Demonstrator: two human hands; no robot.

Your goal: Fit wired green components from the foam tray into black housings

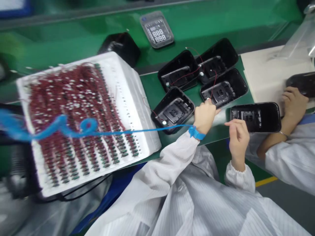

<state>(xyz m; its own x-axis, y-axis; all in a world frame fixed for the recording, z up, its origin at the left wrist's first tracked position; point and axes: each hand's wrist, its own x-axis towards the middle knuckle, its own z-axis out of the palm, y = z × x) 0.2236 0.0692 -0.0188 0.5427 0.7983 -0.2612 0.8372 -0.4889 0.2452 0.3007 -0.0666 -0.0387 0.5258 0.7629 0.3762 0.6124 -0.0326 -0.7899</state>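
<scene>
My left hand (204,115), with a blue wrist strap (197,133), has its fingers closed at the near left corner of a black plastic housing (222,91). A thin red wire (214,83) rises from that corner, beside a small white round part partly hidden by the fingertips. My right hand (238,136) is curled, fingertips pinched together, at the left end of another black housing (268,116); anything between them is too small to tell. Three more open housings (173,109) with red wires lie left of and behind my left hand.
A white foam tray (133,88) holds rows of small boards with red wires at left. The strap's coiled blue cord (137,131) crosses over it. A display panel (158,30) rests on the green ledge. At right, a co-worker's hand (295,105) holds a dark housing (301,83).
</scene>
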